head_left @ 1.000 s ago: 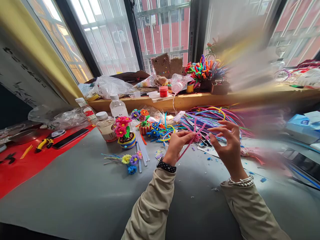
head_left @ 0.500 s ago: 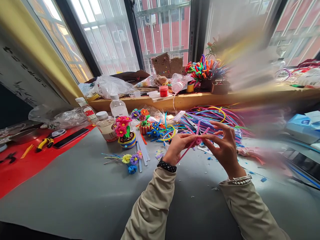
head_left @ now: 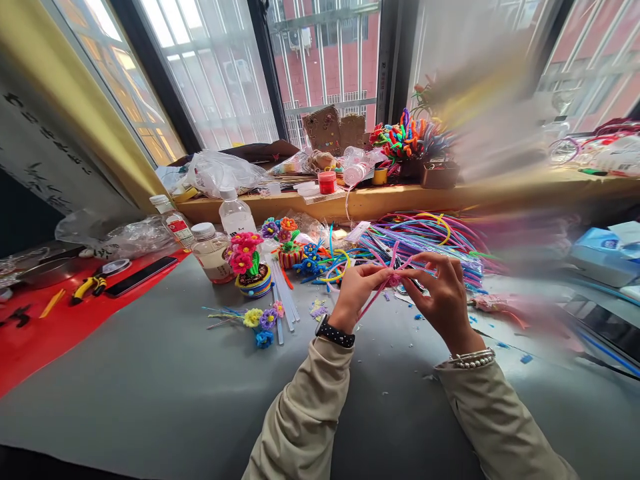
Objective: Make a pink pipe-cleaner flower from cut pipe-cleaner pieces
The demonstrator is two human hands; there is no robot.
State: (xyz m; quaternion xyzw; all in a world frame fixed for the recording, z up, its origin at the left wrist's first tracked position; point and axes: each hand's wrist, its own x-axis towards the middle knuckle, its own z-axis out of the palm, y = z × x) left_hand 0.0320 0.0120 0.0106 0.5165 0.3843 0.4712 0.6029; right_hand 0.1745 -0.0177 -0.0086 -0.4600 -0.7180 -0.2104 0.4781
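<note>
Both hands meet above the grey table (head_left: 150, 380) on a bundle of pink pipe cleaners (head_left: 391, 261) whose ends fan out upward. My left hand (head_left: 356, 288) pinches the bundle from the left, and a pink stem runs down past its palm. My right hand (head_left: 436, 288) closes its fingertips on the bundle from the right. A black watch is on the left wrist and a beaded bracelet on the right. A heap of coloured pipe cleaners (head_left: 425, 237) lies just behind the hands.
Finished pipe-cleaner flower pots (head_left: 249, 263) and loose small flowers (head_left: 263, 319) sit left of the hands, with bottles (head_left: 235, 213) and a jar (head_left: 210, 250) behind. A phone (head_left: 140, 275) and pliers (head_left: 90, 287) lie on red cloth (head_left: 45, 333). The cluttered window sill (head_left: 400, 193) is behind.
My right hand has slid left and lowered, its spread fingers closing onto the pink bundle. The left hand has barely moved.
</note>
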